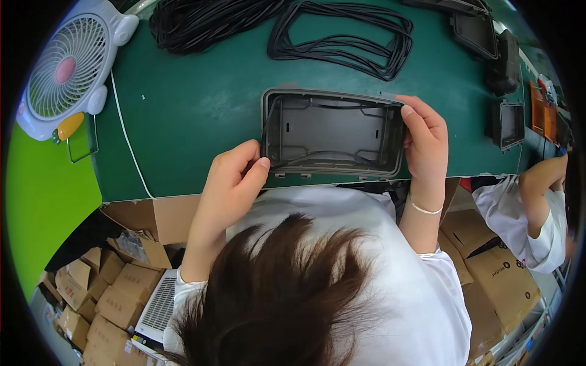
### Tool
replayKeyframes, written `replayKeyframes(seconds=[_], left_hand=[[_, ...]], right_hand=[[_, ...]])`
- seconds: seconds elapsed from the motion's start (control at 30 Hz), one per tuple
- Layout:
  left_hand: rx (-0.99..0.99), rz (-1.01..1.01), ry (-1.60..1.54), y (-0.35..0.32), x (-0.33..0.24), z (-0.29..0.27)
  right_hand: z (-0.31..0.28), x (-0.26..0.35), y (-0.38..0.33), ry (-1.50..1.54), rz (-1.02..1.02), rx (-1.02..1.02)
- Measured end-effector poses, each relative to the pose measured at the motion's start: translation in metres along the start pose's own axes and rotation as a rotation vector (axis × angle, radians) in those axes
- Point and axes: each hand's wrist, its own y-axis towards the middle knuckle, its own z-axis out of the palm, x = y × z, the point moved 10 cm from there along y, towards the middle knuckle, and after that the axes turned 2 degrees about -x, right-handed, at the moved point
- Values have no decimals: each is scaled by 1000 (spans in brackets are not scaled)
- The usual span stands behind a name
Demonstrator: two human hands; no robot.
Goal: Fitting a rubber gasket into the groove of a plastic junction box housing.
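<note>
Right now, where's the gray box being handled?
Head view, upper middle, slightly right: gray box is at the near edge of the green table, between left grip and right grip, below the rectangular cable coil in frame.

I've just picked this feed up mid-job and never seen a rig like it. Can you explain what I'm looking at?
No machine here: these are a person's bare hands. The one picture comes from the left of two fisheye cameras on their head, looking down, so straight edges bend; its left is their left.

The left hand holds the left side of an open dark grey box, and the right hand its upper right corner. A thin black strip runs inside it; whether the fingertips pinch that too is unclear.

On the green table lie two bundles of black cord, with dark cases to the right. A fan stands at left. The arm at far right is another person's.
</note>
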Motion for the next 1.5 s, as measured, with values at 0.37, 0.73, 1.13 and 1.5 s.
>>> replayKeyframes(seconds=[0.37, 0.73, 1.13, 1.5], left_hand=[[308, 105, 47, 3, -4, 9], [232, -99, -170, -3, 13, 18], [-258, 495, 362, 1, -76, -6], [-310, 461, 451, 3, -70, 2]], right_hand=[[2, -7, 6, 124, 3, 101], [4, 1, 5, 112, -96, 54], [8, 49, -52, -736, -398, -161], [4, 59, -36, -629, -477, -123]])
